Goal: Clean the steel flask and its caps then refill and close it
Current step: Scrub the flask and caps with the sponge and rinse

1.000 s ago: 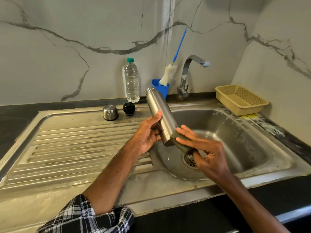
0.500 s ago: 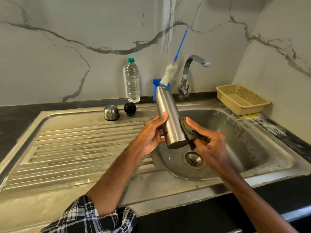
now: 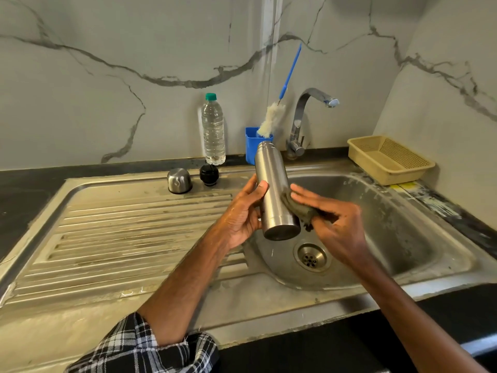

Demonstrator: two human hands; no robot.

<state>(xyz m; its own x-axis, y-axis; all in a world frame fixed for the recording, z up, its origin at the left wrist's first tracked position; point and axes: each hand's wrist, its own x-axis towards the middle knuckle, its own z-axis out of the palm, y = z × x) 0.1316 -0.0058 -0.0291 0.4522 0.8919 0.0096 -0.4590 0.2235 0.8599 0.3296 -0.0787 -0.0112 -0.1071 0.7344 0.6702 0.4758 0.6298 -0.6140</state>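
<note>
Marble wall [image 3: 107, 76]: grey-veined, behind and to the right of the bench [image 3: 24, 189], which is dark.

Sink [image 3: 419, 224]: steel, set into the bench; its ribbed drainboard [image 3: 121, 238] lies to my left, its bowl with the drain [image 3: 312, 257] below my hands.

Tap [image 3: 304, 122]: chrome, at the back rim of the bowl, spout turned to the right.

Tray [image 3: 390, 160]: beige, perforated, on the right rear corner of the sink rim.

Flask [image 3: 271, 189]: steel, uncapped, held in the air over the left part of the bowl, nearly upright, mouth tilted away from me and base towards me, above and left of the drain.

My left hand [image 3: 242, 216]: its grip is wrapped round the left side of the flask, thumb across the front; the sleeve [image 3: 145, 348] is plaid and rolled up.

My right hand [image 3: 336, 224]: its grip pinches a dark scrub pad [image 3: 298, 208], fingers flat on it, pressing it against the lower right side of the flask.

Bottle [image 3: 213, 130]: clear plastic, green cap, upright at the wall behind the drainboard.

Brush [image 3: 271, 119]: white bristle head, blue handle, leaning in a blue cup [image 3: 251, 146] just behind the flask.

Steel cap [image 3: 179, 180]: dome up on the rear edge of the drainboard.

Black stopper [image 3: 209, 174]: just right of the steel cap, in front of the bottle.
</note>
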